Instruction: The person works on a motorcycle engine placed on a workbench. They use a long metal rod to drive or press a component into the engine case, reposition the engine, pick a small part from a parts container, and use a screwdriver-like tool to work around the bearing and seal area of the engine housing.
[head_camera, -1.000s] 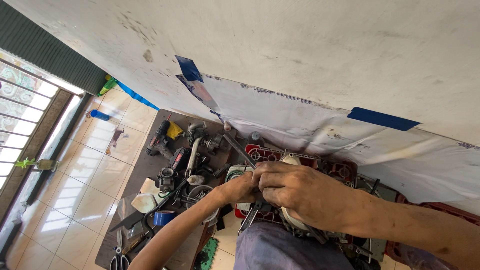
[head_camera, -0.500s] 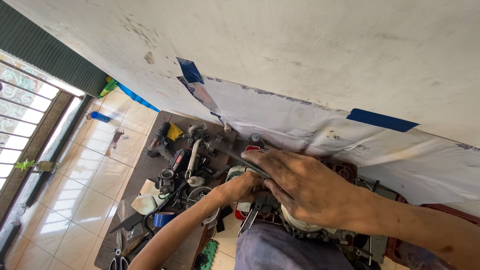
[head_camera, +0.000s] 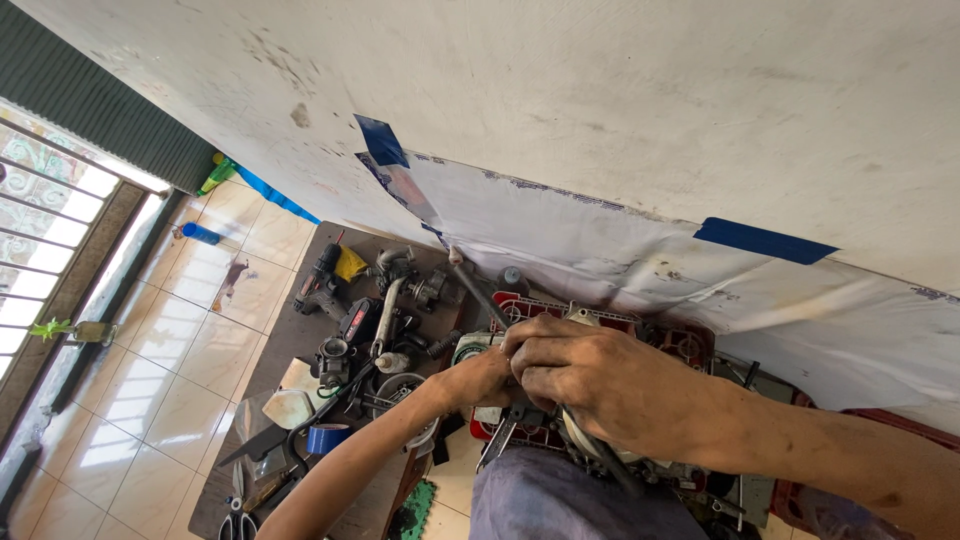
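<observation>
My right hand (head_camera: 600, 380) lies over a grey engine part (head_camera: 590, 440) that sits in a red crate (head_camera: 530, 305), fingers curled around a long dark tool shaft (head_camera: 472, 280) that slants up toward the wall. My left hand (head_camera: 480, 378) meets it from the left, its fingers pinched at the same spot on the part. What the fingertips hold is hidden under the right hand. My knee in grey cloth (head_camera: 570, 500) is just below.
A dark board (head_camera: 290, 350) on the tiled floor carries several tools and parts: a black drill (head_camera: 320, 285), a yellow rag (head_camera: 350, 263), a roll of blue tape (head_camera: 326, 438), metal pipes. A white sheet (head_camera: 620, 240) is taped to the wall. A barred window stands at the left.
Both hands have stayed on the engine part. My right hand has shifted slightly and its fingers have closed tighter over the tool.
</observation>
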